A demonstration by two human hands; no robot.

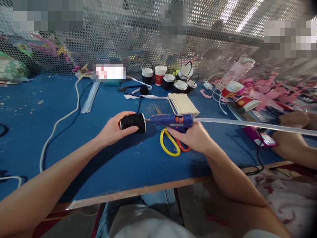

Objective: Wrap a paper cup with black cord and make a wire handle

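My left hand (115,129) is closed around a paper cup wrapped in black cord (131,123), held on its side with its white rim facing right. In my right hand (195,137) is a blue hot glue gun (170,119), fingers wrapped round its handle. The gun's nozzle points left at the cup's rim; whether it touches cannot be made out. A long clear glue stick (247,124) runs out of the gun's back to the right. Beneath the gun lie scissors with yellow and red handles (162,142), their blades partly hidden.
Several black-wrapped cups with cord handles (169,82) and a red paper cup (160,75) stand along the mesh wall. Behind the gun is a bundle of pale sticks (183,103). Clear glue sticks (91,97) and a white cable (56,122) lie left. Another person's arm (292,142) rests at right.
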